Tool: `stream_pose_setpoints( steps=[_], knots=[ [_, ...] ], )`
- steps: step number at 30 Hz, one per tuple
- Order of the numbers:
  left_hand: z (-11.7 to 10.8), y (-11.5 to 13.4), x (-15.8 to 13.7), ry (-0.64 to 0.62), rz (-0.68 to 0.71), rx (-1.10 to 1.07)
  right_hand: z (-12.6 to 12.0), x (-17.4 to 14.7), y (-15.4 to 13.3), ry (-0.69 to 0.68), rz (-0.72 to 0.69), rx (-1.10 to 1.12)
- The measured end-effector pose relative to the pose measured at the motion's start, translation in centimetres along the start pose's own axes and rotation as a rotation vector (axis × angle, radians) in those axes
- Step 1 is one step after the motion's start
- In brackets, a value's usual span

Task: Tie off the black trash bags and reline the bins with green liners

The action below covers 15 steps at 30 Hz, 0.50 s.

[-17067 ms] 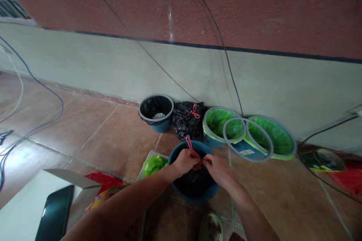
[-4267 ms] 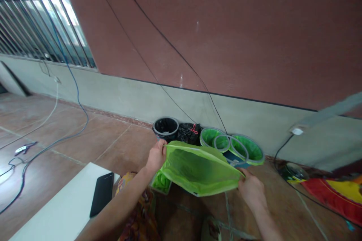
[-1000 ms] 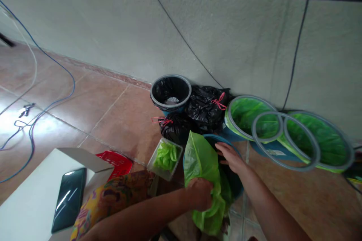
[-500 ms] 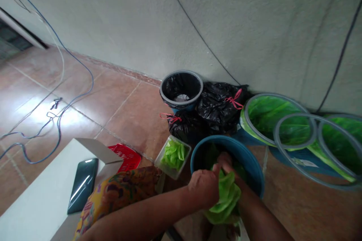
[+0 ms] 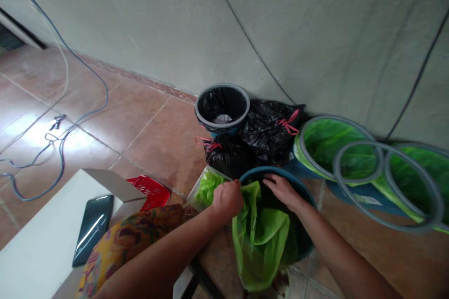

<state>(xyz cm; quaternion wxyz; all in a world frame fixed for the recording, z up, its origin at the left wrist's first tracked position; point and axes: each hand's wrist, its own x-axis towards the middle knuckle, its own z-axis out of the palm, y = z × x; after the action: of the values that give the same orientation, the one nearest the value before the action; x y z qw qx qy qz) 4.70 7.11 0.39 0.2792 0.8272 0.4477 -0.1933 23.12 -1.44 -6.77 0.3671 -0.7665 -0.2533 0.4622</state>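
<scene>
A light green plastic bag (image 5: 259,238) hangs over the near side of a blue bin (image 5: 310,191), partly inside it and partly draped outside. My left hand (image 5: 228,198) is closed around the bag's edge at the bin's left rim. Inside the bin's mouth, near the far rim, my right hand (image 5: 282,190) has its fingers stretched out; their tips are partly hidden against the dark inside. Just left of the bin, partly behind my left hand, is a clear tray (image 5: 191,198) with folded green bags (image 5: 210,184).
A black-lined bin (image 5: 222,91) and tied black bags (image 5: 266,133) stand by the wall. To the right are green-lined bins (image 5: 336,149) with a loose grey ring (image 5: 389,145) leaning on them. A phone (image 5: 93,229) lies on a white box (image 5: 45,243), near a red basket (image 5: 154,191). Cables (image 5: 63,140) cross the floor.
The green bag, bunched up before, now hangs unfolded over the bin's near side. My left hand moved left to the rim; my right hand rose out of the bin's depth.
</scene>
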Motion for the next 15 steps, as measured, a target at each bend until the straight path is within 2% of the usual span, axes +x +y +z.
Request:
stream_pose_setpoints(
  steps=[3,5,8,11,13,15],
  knots=[
    [-0.2,0.0,0.1,0.047,-0.027,-0.004,-1.5,-4.2,-0.9,-0.249,-0.092,-0.046],
    [-0.3,-0.2,0.3,0.068,-0.031,-0.004,-1.3,-7.2,-0.3,-0.338,-0.196,-0.212],
    [-0.3,-0.6,0.6,0.088,-0.054,-0.007,-0.2,-9.3,1.5,-0.285,-0.226,-0.677],
    [-0.2,-0.7,0.9,0.102,-0.067,-0.003,0.0,-8.6,2.6,-0.218,-0.174,-0.978],
    [-0.1,-0.7,0.9,0.114,-0.057,0.0,-0.5,-8.1,2.3,-0.119,-0.136,-0.935],
    [-0.2,-0.7,1.0,0.118,-0.052,0.003,-0.7,-8.3,1.5,-0.096,-0.136,-0.726]
  ],
)
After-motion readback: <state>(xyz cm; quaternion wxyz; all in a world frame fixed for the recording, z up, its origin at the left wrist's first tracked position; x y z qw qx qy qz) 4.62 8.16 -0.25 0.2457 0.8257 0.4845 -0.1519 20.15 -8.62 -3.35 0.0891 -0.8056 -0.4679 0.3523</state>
